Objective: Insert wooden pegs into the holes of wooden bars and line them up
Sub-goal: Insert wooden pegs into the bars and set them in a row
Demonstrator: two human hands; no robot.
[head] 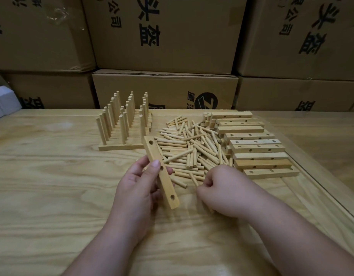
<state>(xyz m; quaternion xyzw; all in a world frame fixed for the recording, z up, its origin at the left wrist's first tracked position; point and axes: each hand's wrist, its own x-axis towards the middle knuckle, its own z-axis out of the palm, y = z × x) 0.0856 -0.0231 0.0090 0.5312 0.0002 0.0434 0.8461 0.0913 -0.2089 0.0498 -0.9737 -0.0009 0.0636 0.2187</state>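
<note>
Head view, my workbench. My left hand (139, 186) grips a wooden bar (161, 172) at mid-length, thumb across its upper face and fingers curled behind; the bar is raised off the table (52, 196) and slants from upper left to lower right, its three holes facing me, all of them unfilled. My right hand (222, 190) lies just to the right of the bar's lower end, knuckles up and fingers curled under at the near edge of the loose peg pile (192, 152); whether a peg is pinched inside the fingers I cannot tell, since the fingertips are hidden. The pile spreads across the table directly beyond both hands. To its right, blank bars (257, 150) are stacked in a staggered column, holes showing on most. Beyond my left hand, at the far left of the pile, the finished bars (122, 124) stand side by side in a row, each with pegs upright in it. Printed cardboard boxes (164, 36) are stacked as a wall behind the table.
</note>
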